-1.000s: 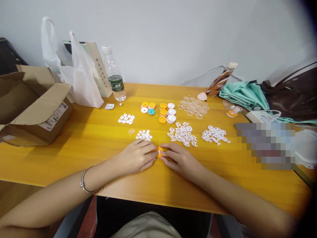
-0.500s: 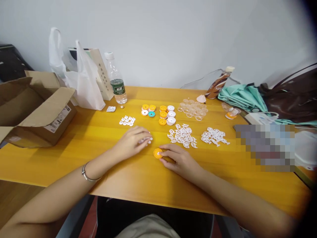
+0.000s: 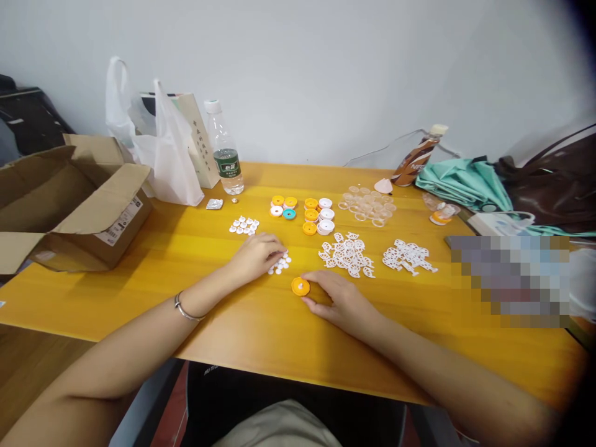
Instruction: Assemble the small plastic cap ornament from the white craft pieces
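Observation:
An orange round disc (image 3: 300, 286) with a small white centre lies on the yellow table (image 3: 195, 248). My right hand (image 3: 342, 300) rests beside it, thumb and fingers curled against its right edge. My left hand (image 3: 257, 254) lies over a small pile of white round pieces (image 3: 281, 264), fingertips bent down onto them; what they pinch is hidden. Two heaps of white openwork pieces (image 3: 347, 253) (image 3: 408, 256) lie right of the hands. Behind them stand coloured caps (image 3: 305, 213), clear rings (image 3: 367, 205) and more white pieces (image 3: 243, 225).
An open cardboard box (image 3: 69, 205) sits at the left. A white plastic bag (image 3: 162, 155), a paper bag, and a water bottle (image 3: 226, 152) stand at the back. A brown drink bottle (image 3: 416, 158), teal cloth (image 3: 460, 180) and a dark bag (image 3: 554, 186) crowd the right.
My left hand left the orange disc and moved up-left onto the pile of white round pieces. My right hand stayed at the disc. The camera shifted slightly.

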The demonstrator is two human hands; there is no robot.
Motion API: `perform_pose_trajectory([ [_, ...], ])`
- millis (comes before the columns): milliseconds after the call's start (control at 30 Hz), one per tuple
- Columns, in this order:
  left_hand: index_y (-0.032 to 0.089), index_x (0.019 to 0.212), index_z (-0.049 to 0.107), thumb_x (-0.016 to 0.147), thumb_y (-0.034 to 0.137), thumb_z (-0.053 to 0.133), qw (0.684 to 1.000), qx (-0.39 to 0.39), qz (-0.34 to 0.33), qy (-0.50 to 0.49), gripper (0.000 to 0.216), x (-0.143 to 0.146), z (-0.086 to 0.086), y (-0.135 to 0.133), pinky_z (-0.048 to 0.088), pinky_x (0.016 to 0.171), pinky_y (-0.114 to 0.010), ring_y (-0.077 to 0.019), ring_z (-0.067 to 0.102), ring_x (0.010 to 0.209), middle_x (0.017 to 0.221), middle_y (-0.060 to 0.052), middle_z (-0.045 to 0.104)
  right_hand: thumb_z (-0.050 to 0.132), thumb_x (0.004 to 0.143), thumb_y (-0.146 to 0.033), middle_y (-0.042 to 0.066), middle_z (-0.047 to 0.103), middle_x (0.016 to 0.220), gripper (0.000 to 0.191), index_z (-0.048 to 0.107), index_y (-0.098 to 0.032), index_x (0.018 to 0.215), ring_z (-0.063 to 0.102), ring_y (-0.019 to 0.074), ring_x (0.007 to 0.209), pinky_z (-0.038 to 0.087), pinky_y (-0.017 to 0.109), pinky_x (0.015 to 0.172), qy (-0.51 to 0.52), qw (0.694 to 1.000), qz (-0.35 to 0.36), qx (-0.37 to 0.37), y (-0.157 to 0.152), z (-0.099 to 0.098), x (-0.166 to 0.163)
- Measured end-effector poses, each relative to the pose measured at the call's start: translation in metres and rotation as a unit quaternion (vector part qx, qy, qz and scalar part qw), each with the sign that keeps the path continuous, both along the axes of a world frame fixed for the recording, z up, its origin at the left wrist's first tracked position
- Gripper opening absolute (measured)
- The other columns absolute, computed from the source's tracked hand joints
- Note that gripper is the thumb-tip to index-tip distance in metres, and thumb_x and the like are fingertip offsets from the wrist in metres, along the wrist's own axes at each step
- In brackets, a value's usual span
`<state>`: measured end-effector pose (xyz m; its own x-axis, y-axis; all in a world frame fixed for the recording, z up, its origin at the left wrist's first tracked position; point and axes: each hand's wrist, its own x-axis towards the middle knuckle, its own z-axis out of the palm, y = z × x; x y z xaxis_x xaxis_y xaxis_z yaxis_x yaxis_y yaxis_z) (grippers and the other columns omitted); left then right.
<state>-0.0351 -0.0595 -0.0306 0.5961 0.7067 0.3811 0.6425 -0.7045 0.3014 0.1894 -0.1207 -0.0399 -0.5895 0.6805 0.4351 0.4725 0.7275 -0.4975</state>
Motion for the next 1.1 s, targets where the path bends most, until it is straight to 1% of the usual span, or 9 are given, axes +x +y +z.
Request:
perform_pose_trajectory([
  [167,0.017,0.085,0.066,0.084,0.022,0.053,0.999,0.028,0.030,0.028,0.014,0.000,0.002,-0.001,0.044,0.071,-0.030,-0.0168,0.061,0.077,0.080,-0.004,0.067,0.056,0.079,-0.015,0.005,0.066,0.093,0.023,0.053,-0.022,0.101,0.063,0.0184,0.088,0.051,0.032,0.078,-0.007,1.000,0.001,-0.003,0.002,-0.003,0.000],
  [267,0.016,0.082,0.064,0.083,0.022,0.054,0.998,0.025,0.046,-0.029,0.012,0.001,0.006,-0.003,0.044,0.071,-0.029,-0.0155,0.060,0.074,0.077,-0.004,0.066,0.055,0.079,-0.015,0.005,0.066,0.093,0.023,0.053,-0.021,0.101,0.063,0.0182,0.087,0.051,0.032,0.078,-0.005,1.000,-0.004,0.002,0.001,-0.003,-0.001],
  [333,0.015,0.082,0.063,0.082,0.022,0.054,0.995,-0.010,0.037,-0.094,0.011,0.004,0.009,-0.009,0.045,0.070,-0.027,-0.0138,0.060,0.073,0.078,-0.004,0.066,0.056,0.078,-0.015,0.005,0.066,0.094,0.024,0.053,-0.021,0.101,0.063,0.0183,0.087,0.052,0.032,0.077,-0.002,1.000,-0.008,0.005,0.000,-0.002,-0.001],
  [400,0.015,0.083,0.062,0.082,0.022,0.054,0.989,-0.076,0.003,-0.131,0.011,0.008,0.011,-0.017,0.046,0.066,-0.023,-0.0116,0.059,0.071,0.080,-0.003,0.065,0.056,0.078,-0.015,0.005,0.066,0.094,0.025,0.053,-0.022,0.102,0.063,0.0187,0.087,0.052,0.032,0.076,0.001,1.000,-0.007,0.004,0.000,-0.001,-0.001],
  [500,0.016,0.084,0.062,0.082,0.021,0.052,0.978,-0.167,-0.058,-0.110,0.011,0.014,0.013,-0.030,0.044,0.060,-0.020,-0.0092,0.057,0.066,0.077,-0.001,0.065,0.054,0.080,-0.016,0.005,0.066,0.094,0.024,0.052,-0.022,0.102,0.063,0.0183,0.085,0.052,0.032,0.075,0.007,1.000,0.002,-0.003,-0.001,0.002,-0.002],
  [667,0.015,0.085,0.062,0.083,0.016,0.049,0.973,-0.207,-0.075,-0.065,0.013,0.018,0.017,-0.038,0.045,0.067,-0.022,-0.0106,0.058,0.070,0.079,-0.002,0.066,0.055,0.080,-0.015,0.005,0.065,0.094,0.025,0.051,-0.022,0.104,0.063,0.0180,0.086,0.051,0.031,0.076,-0.001,1.000,0.005,-0.010,0.000,0.003,-0.002],
  [767,0.015,0.086,0.062,0.083,0.015,0.049,0.975,-0.207,-0.071,-0.043,0.013,0.019,0.019,-0.040,0.045,0.070,-0.024,-0.0111,0.059,0.072,0.080,-0.002,0.066,0.054,0.080,-0.015,0.005,0.066,0.093,0.024,0.051,-0.022,0.103,0.063,0.0178,0.085,0.052,0.031,0.076,-0.002,1.000,0.008,-0.010,-0.001,0.003,-0.002],
  [867,0.016,0.084,0.061,0.082,0.015,0.050,0.983,-0.171,-0.061,-0.028,0.011,0.020,0.019,-0.044,0.044,0.072,-0.026,-0.0126,0.058,0.073,0.079,-0.002,0.064,0.053,0.081,-0.015,0.005,0.065,0.093,0.024,0.051,-0.022,0.103,0.062,0.0181,0.086,0.051,0.032,0.076,-0.003,1.000,0.008,-0.011,-0.001,0.003,-0.002],
  [1100,0.016,0.082,0.059,0.083,0.017,0.050,0.988,-0.148,-0.048,-0.021,0.009,0.022,0.019,-0.046,0.043,0.069,-0.024,-0.0125,0.055,0.071,0.077,-0.001,0.061,0.052,0.082,-0.016,0.006,0.064,0.095,0.023,0.051,-0.021,0.105,0.062,0.0182,0.088,0.051,0.032,0.078,-0.013,1.000,0.006,-0.020,-0.001,0.000,-0.001],
])
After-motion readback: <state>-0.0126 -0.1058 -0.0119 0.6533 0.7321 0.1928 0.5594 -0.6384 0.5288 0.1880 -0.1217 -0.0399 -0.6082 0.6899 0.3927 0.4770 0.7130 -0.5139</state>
